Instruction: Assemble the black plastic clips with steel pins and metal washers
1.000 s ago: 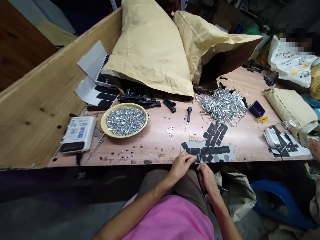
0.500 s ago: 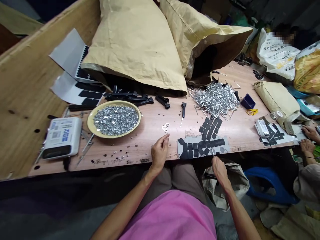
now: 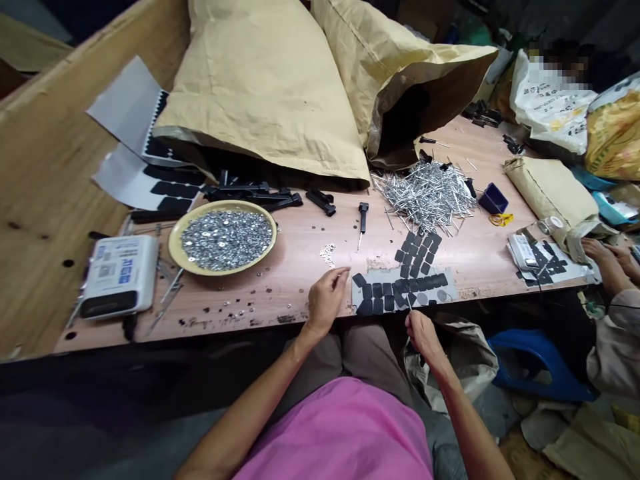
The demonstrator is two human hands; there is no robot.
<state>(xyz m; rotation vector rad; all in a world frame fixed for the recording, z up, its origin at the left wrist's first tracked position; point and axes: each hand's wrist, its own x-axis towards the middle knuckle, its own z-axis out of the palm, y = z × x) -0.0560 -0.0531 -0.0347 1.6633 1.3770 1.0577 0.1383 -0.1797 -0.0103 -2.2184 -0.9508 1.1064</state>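
My left hand (image 3: 326, 303) is closed in a pinch at the left edge of a grey backing sheet (image 3: 448, 291). Whatever its fingertips hold, if anything, is too small to make out. A small cluster of washers (image 3: 327, 254) lies just beyond it. My right hand (image 3: 424, 335), closed at the table's front edge, grips a thin metal rod (image 3: 409, 301) that points up over the sheet. Rows of black pads (image 3: 387, 289) cover much of the sheet, and more black pads (image 3: 419, 253) lie behind it. Past the washers rests a black-handled metal pin (image 3: 363, 219).
A yellow bowl (image 3: 173, 248) full of washers and a white boxed device (image 3: 120, 275) stand left. Metal pins (image 3: 425, 193) form a heap behind the pads, near large paper sacks (image 3: 265, 87). Another person's hands (image 3: 607, 257) work at the far right.
My left hand has shifted right, from the washers towards the backing sheet. My right hand has moved left with the rod, closer to my left hand. The view has shifted slightly.
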